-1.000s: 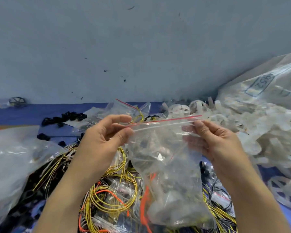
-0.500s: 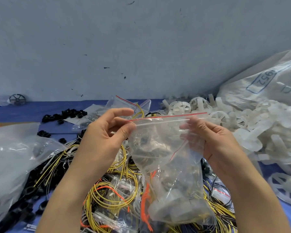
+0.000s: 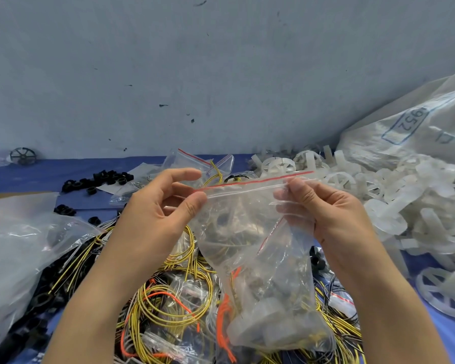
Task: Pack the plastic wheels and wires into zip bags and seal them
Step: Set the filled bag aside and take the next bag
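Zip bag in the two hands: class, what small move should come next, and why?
Probably slide the left hand along the zip strip towards the right hand, pressing it shut. Both hands pinch the zip bag at its top corners, and a plastic wheel and wires already lie inside.

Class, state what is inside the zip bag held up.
A whitish plastic wheel sits at the bottom of the zip bag. Dark pieces above are too blurred to name; the orange wire may lie inside or behind.
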`<action>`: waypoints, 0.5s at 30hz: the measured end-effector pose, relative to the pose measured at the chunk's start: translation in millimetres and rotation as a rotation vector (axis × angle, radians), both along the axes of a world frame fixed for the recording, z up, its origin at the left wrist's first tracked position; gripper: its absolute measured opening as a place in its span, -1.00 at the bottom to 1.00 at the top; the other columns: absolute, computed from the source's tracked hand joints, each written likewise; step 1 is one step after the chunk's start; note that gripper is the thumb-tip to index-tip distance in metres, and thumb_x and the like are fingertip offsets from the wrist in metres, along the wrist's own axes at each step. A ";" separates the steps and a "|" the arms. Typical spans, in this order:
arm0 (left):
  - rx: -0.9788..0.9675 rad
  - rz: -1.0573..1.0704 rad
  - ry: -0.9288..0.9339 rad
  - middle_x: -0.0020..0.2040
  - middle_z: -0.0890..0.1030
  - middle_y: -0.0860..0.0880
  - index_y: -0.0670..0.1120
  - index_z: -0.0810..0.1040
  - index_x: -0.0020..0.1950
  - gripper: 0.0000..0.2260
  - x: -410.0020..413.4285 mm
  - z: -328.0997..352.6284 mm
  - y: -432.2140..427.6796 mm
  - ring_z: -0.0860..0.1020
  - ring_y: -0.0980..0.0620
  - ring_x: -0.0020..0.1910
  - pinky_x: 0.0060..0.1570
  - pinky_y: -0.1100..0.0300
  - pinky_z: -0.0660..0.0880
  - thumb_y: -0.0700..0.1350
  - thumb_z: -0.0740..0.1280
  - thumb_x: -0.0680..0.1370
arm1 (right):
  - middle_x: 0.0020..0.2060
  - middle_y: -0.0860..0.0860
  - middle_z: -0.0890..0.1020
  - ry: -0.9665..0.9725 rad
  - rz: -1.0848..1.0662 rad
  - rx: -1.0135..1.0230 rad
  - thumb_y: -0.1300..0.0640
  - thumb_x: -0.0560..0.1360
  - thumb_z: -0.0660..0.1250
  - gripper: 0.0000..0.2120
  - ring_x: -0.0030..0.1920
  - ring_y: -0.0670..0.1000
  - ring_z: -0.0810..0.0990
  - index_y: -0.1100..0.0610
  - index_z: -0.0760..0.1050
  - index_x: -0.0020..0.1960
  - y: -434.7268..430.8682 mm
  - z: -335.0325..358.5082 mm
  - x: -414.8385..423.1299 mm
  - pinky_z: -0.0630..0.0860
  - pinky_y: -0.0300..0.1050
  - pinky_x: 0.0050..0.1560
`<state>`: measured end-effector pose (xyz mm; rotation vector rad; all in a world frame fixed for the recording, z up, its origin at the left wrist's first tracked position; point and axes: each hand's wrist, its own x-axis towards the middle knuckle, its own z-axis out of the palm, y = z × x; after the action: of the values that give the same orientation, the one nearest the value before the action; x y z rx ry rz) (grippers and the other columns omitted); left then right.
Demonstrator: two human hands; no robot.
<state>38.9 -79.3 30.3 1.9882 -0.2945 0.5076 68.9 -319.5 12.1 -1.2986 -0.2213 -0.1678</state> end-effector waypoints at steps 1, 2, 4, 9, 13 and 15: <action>0.021 0.006 -0.005 -0.02 0.62 0.24 0.31 0.52 0.12 -0.76 -1.5 1.7 -1.2 0.61 0.23 -0.04 -0.19 0.43 0.52 0.17 0.34 0.46 | -0.09 0.09 0.74 -0.007 0.008 0.000 -0.06 0.41 0.46 -0.78 -0.18 0.01 0.71 0.06 0.72 -0.07 0.4 -0.1 -0.2 0.60 -0.24 -0.20; 0.048 0.013 -0.016 -0.01 0.61 0.25 0.31 0.52 0.12 -0.76 -3.2 3.5 -2.8 0.60 0.25 -0.03 -0.20 0.41 0.53 0.20 0.33 0.45 | -0.08 0.10 0.74 -0.013 0.015 -0.002 -0.06 0.41 0.46 -0.78 -0.18 0.01 0.72 0.06 0.72 -0.07 1.1 0.0 -0.6 0.60 -0.24 -0.19; 0.112 0.026 -0.057 -0.03 0.61 0.28 0.28 0.54 0.11 -0.77 -6.0 7.0 -7.4 0.58 0.29 -0.02 -0.13 0.39 0.48 0.21 0.32 0.46 | -0.09 0.10 0.74 -0.028 0.022 -0.017 -0.06 0.40 0.45 -0.78 -0.17 0.00 0.72 0.06 0.72 -0.06 3.0 0.7 -1.3 0.61 -0.23 -0.17; 0.261 0.053 -0.179 -0.07 0.62 0.24 0.15 0.59 0.04 -0.87 -11.8 13.3 -23.8 0.56 0.30 0.01 -0.02 0.51 0.39 0.09 0.34 0.52 | -0.10 0.08 0.75 -0.075 0.034 -0.068 -0.03 0.44 0.44 -0.81 -0.18 0.00 0.72 0.07 0.72 -0.09 9.7 4.8 -5.3 0.61 -0.22 -0.15; 0.304 0.065 -0.201 -0.10 0.60 0.22 0.11 0.59 -0.04 -0.91 -16.2 16.2 -31.9 0.54 0.32 -0.01 -0.02 0.49 0.39 0.08 0.35 0.51 | -0.15 0.06 0.75 -0.106 0.040 -0.109 -0.01 0.44 0.41 -0.83 -0.22 0.00 0.72 0.05 0.72 -0.12 14.8 8.9 -9.4 0.64 -0.20 -0.16; 0.299 0.059 -0.195 -0.09 0.60 0.24 0.11 0.58 -0.03 -0.91 -17.2 17.0 -34.2 0.53 0.35 0.00 -0.03 0.52 0.37 0.07 0.35 0.52 | -0.15 0.05 0.75 -0.116 0.039 -0.123 -0.01 0.44 0.41 -0.82 -0.21 0.01 0.73 0.07 0.71 -0.12 15.4 9.9 -10.8 0.64 -0.20 -0.15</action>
<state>21.7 -113.5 47.3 2.2452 -0.4555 0.7327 58.0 -304.2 22.0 -1.4071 -0.3610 -0.1989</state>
